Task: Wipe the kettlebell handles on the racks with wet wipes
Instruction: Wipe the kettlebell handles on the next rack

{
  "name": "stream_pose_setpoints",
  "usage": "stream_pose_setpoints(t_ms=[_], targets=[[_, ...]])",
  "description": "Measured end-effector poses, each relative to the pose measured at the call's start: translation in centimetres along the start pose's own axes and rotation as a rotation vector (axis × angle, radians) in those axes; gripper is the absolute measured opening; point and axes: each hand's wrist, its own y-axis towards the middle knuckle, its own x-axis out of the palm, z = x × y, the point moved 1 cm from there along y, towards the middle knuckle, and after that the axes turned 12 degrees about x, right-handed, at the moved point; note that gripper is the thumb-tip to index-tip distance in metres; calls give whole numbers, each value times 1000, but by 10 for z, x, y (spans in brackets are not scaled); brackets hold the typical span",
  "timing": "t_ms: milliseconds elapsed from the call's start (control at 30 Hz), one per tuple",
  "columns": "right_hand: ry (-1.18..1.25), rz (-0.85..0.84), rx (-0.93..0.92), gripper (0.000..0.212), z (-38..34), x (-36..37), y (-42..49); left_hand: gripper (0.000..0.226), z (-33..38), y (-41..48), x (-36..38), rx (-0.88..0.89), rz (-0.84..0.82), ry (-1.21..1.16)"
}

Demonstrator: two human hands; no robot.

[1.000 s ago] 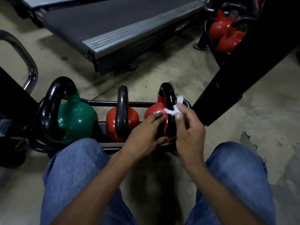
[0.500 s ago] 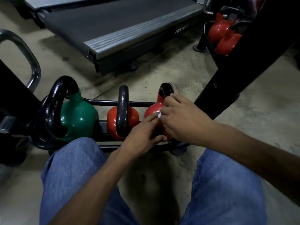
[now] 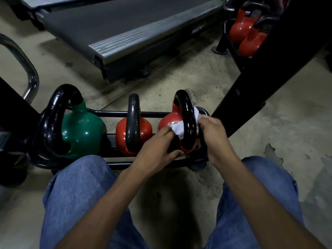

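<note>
Three kettlebells stand in a low black rack (image 3: 115, 114): a green one (image 3: 80, 130) at the left, a red one (image 3: 133, 132) in the middle and a red one (image 3: 169, 121) at the right. A white wet wipe (image 3: 177, 129) is threaded under the right kettlebell's black handle (image 3: 186, 121). My left hand (image 3: 158, 146) pinches the wipe's left end beside the handle. My right hand (image 3: 213, 133) grips the wipe's other end on the handle's right side.
A treadmill deck (image 3: 125, 27) lies on the floor behind the rack. A black slanted frame post (image 3: 255, 79) rises right of the rack, with more red kettlebells (image 3: 246, 36) behind it. A chrome bar (image 3: 27, 69) curves at the left. My jeans-clad knees (image 3: 77, 191) flank the concrete floor.
My right hand drew back from over the handle to its right side. The wipe now runs under the handle, one end in each hand.
</note>
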Motion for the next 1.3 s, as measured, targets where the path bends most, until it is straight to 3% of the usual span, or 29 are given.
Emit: stream_pose_setpoints(t_ms=[133, 233, 367, 500, 633, 767, 833, 933, 1033, 1100, 1200, 1300], targets=[[109, -37, 71, 34, 4, -2, 0, 61, -2, 1, -1, -2, 10, 9], [256, -13, 78, 31, 3, 6, 2, 66, -3, 2, 0, -25, -2, 26], [207, 165, -117, 19, 28, 16, -33, 82, -1, 3, 0, -68, -29, 21], [-225, 281, -560, 29, 30, 10, -41, 81, -1, 6, -2, -66, -33, 27], [-962, 175, -1022, 27, -6, 2, -4, 83, -1, 5, -1, -67, -16, 32], [-1709, -28, -1142, 32, -47, 8, 8, 75, -5, 4, 1, -53, 3, 21], [-1895, -128, -1162, 30, -44, 11, -2, 64, -4, 2, 2, -45, 33, -33], [-1786, -192, -1257, 23, -29, -1, -17, 68, -1, -2, 5, -68, 44, -109], [-1526, -60, -1282, 20, -17, -22, -21, 80, 2, -1, 6, -93, 9, -93], [-1211, 40, -1211, 17, -4, -31, -25, 84, 3, 2, 4, -100, -23, -42], [-710, 210, -817, 26, 11, -26, -33, 84, 1, 9, -2, -62, -25, 50], [-248, 123, -364, 24, 18, -10, -32, 83, -3, 9, -3, -66, 3, 40]])
